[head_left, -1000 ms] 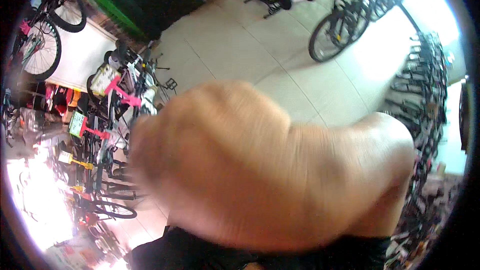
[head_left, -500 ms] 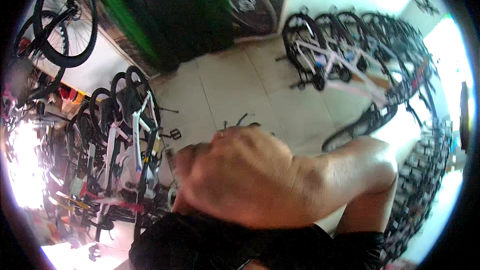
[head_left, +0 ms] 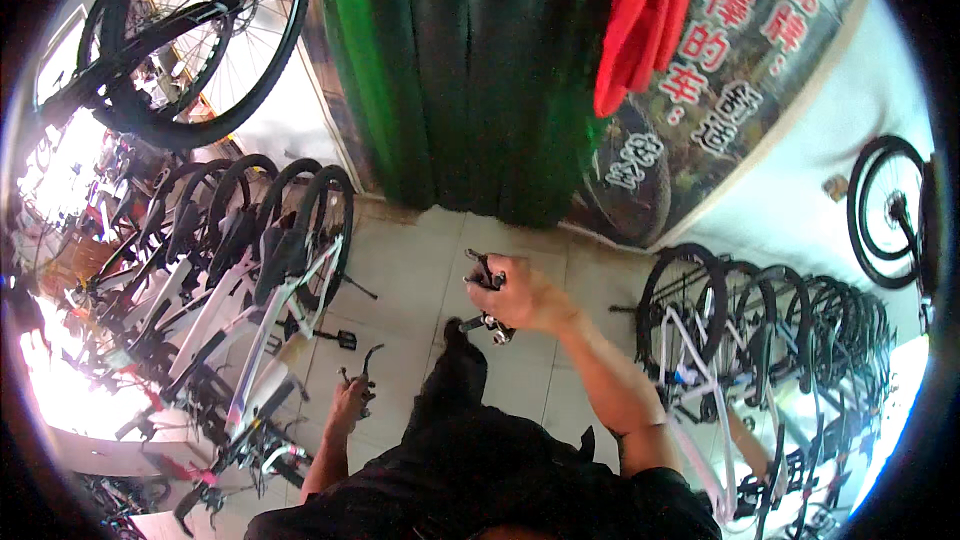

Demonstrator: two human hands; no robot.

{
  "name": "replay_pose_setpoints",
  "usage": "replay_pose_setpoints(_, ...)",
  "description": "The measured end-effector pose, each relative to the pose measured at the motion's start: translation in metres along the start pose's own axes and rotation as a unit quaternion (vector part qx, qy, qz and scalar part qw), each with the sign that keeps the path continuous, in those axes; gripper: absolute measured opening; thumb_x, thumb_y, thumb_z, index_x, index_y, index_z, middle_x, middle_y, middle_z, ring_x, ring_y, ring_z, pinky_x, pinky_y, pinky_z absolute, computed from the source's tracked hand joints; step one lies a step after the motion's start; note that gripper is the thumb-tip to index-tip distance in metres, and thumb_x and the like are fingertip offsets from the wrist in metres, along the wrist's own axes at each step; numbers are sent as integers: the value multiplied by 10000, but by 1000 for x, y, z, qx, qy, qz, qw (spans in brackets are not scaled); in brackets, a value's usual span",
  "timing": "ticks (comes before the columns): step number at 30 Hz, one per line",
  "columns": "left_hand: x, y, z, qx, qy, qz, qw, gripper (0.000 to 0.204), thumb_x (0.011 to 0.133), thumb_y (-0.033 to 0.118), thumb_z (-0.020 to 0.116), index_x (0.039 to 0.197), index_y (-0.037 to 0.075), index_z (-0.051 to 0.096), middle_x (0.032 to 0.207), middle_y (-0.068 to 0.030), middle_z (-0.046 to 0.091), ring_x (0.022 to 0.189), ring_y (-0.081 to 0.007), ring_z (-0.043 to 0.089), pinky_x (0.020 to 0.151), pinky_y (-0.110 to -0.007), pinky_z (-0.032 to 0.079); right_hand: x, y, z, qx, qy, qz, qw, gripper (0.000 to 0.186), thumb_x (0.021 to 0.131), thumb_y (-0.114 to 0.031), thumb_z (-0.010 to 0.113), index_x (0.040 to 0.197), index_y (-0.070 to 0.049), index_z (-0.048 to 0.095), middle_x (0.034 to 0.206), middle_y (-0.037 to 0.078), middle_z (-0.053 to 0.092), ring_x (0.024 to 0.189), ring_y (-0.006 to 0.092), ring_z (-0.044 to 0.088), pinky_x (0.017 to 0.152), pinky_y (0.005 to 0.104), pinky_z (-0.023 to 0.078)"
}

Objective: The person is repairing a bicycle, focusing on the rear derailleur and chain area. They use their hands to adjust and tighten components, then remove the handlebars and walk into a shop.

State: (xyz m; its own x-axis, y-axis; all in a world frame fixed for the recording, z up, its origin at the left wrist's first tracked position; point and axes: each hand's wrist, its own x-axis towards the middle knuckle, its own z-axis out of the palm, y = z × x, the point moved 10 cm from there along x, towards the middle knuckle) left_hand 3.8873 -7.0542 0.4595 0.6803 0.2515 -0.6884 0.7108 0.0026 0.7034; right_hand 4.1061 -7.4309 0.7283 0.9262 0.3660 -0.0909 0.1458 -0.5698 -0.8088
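Note:
My left hand [head_left: 350,402] is low at the left, closed around a brake lever [head_left: 372,358]. Its thin curved blade sticks up past the fingers, and the clamp end is partly hidden. Out in front of me, my right hand [head_left: 518,295] is closed on a dark and silver metal bike part [head_left: 490,328]. One end shows above the fingers and another below; its exact kind is hard to make out. Beneath the right hand, part of my dark shoe [head_left: 455,332] rests on the tiles.
Bicycles [head_left: 270,250] stand in a close row at my left, with a pedal [head_left: 340,339] jutting out. Another row [head_left: 690,340] lines the right. Ahead hang a dark green curtain [head_left: 450,70] and a red cloth [head_left: 650,20]. Bikes hang on both side walls; pale floor tiles [head_left: 400,260] lie between.
My right hand, blurred and close to the camera before, has moved away and lower, showing the metal part. The view has turned, bringing my left hand into sight and the curtain nearer the middle.

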Motion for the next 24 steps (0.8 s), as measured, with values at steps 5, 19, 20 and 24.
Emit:
replay_pose_setpoints(5,131,64,51,-8,-42,-8,999,384,993,408,636,1042,36,722,852,-22,629,741,-144,605,576,-322,472,158,70,-15,75,-41,20,996,335,949,-375,744,1038,-53,718,819,48,716,769,138,665,711,356,547)
replay_pose_setpoints(19,476,625,365,76,-255,453,851,361,967,352,677,1207,84,716,901,-60,739,791,-245,654,681,-433,526,529,80,-157,142,0,-35,989,327,950,-371,754,1074,-68,747,921,63,770,868,141,689,791,354,565)
replay_pose_setpoints(20,457,658,387,63,-256,416,871,396,962,378,683,1234,90,708,945,-61,747,795,-257,662,688,-435,533,548,109,-172,142,1,-11,990,350,949,-386,753,1088,-64,745,1006,106,784,933,198,720,842,377,569)
replay_pose_setpoints(24,469,759,400,256,-203,240,914,488,965,445,686,1310,100,679,1105,-63,731,787,-267,669,674,-422,539,651,157,-255,105,87,-2,991,344,973,-281,735,1191,-16,714,1042,67,764,933,144,692,827,332,550)
